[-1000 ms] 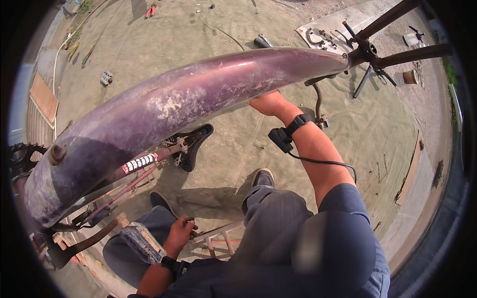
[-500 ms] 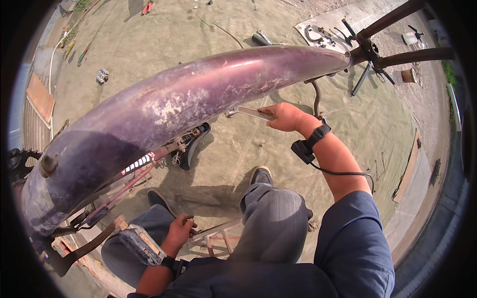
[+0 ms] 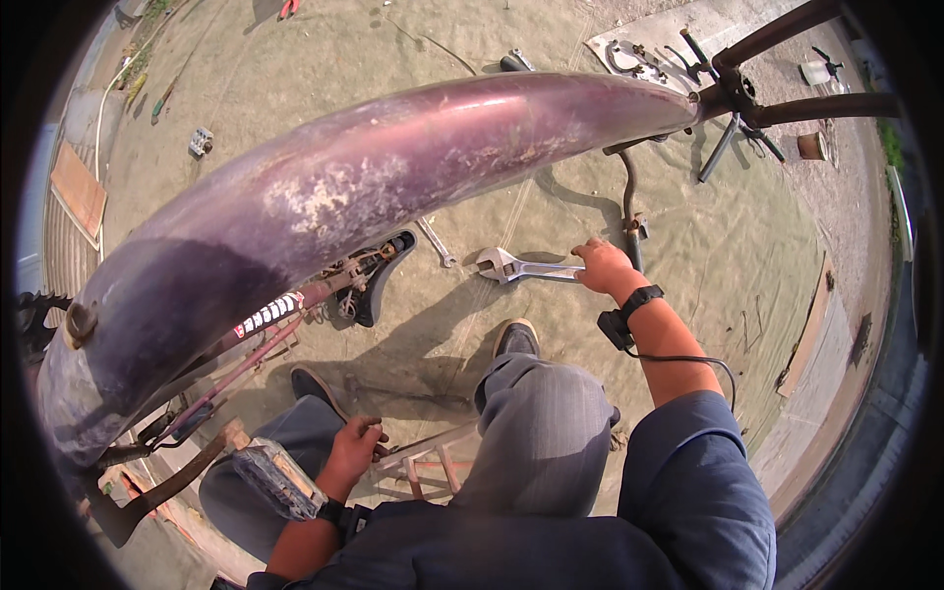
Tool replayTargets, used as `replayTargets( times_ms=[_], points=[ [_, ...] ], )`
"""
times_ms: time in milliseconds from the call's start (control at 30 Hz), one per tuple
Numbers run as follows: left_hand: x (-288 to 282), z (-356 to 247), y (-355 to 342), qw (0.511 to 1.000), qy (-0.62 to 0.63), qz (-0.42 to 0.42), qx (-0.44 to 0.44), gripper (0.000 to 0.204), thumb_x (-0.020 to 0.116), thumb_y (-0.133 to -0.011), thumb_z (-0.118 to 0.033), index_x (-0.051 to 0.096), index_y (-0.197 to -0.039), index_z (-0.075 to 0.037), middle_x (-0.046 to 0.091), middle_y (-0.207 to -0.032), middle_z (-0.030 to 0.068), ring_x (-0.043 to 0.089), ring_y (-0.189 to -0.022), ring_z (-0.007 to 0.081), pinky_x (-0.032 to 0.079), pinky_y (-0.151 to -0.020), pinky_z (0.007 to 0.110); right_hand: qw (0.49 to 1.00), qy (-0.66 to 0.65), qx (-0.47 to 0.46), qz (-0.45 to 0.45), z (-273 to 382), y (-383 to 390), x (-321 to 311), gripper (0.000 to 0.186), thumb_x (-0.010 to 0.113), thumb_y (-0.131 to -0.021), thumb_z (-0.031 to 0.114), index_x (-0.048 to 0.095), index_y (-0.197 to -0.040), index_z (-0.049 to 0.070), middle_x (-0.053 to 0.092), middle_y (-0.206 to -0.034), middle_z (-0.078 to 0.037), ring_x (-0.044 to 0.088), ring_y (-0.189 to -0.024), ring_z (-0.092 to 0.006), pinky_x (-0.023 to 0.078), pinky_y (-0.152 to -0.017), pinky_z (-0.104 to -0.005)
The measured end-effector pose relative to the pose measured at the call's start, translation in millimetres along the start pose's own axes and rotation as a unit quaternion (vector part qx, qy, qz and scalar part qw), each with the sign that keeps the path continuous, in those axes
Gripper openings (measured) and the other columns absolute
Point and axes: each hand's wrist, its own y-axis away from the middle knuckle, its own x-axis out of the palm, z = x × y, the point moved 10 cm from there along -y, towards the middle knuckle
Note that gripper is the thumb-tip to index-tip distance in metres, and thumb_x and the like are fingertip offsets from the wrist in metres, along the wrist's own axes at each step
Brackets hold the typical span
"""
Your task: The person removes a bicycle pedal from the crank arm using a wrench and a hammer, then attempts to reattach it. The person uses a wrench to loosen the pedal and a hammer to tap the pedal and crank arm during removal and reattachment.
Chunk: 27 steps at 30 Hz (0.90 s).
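You can see a red-ended decal (image 3: 267, 315) on the reddish frame tube (image 3: 324, 289); its white block lettering is too blurred to read.

Fisheye view, worn on my head — left one of a side-by-side pair. Faces steeply down over my dark blue cloth shirt (image 3: 492, 546) to the creased olive-green ground sheet (image 3: 305, 59), well below. Thick, scuffed purple-painted tube (image 3: 393, 167) passes near the lens; my bare right hand (image 3: 604, 266) lies farther off — right of centre. Edges bend rimward.
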Motion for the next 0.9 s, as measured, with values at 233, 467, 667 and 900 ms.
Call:
replayTargets(
  times_ms=[233,467,667,900],
  points=[
    [-5.9,-0.3,2.5,1.0,-0.008,-0.009,-0.013,0.037,0.053,-0.102,-0.018,0.053,-0.13,0.006,0.068,-0.097,0.0145,0.068,-0.072,0.0194,0.051,-0.059,0.029,0.975,0.073,-0.204,-0.036,202.4,-68.9,-0.2,0.041,0.062,-0.091,0.023,0.062,-0.132,0.023,0.058,-0.128,-0.007,0.051,-0.126,-0.027,0.043,-0.103,-0.0429],
    [-12.9,5.5,5.4,1.0,0.008,-0.014,-0.014,0.037,0.053,-0.102,-0.017,0.052,-0.13,0.006,0.067,-0.097,0.0144,0.068,-0.072,0.0196,0.051,-0.058,0.029,0.954,0.125,-0.245,-0.117,250.8,-80.8,25.5,0.03,0.059,-0.091,0.019,0.07,-0.119,0.023,0.058,-0.127,-0.004,0.052,-0.123,-0.0223,0.043,-0.095,-0.0391],
    [-15.1,7.8,3.1,1.0,0.014,-0.016,-0.013,0.036,0.054,-0.102,-0.017,0.053,-0.129,0.006,0.068,-0.096,0.0143,0.069,-0.072,0.0198,0.051,-0.058,0.029,0.939,0.077,-0.241,-0.233,228.6,-103.5,54.8,0.024,0.061,-0.088,0.018,0.073,-0.108,0.019,0.065,-0.113,-0.002,0.059,-0.111,-0.0208,0.047,-0.087,-0.0368],
    [-15.8,10.2,3.1,1.0,0.015,-0.018,-0.016,0.036,0.054,-0.102,-0.017,0.053,-0.129,0.006,0.068,-0.096,0.0144,0.069,-0.071,0.0199,0.051,-0.058,0.029,0.953,0.076,-0.174,-0.236,200.8,-133.9,64.3,0.027,0.064,-0.088,0.019,0.07,-0.114,0.015,0.066,-0.116,-0.004,0.059,-0.113,-0.0233,0.049,-0.088,-0.0375]
  ],
)
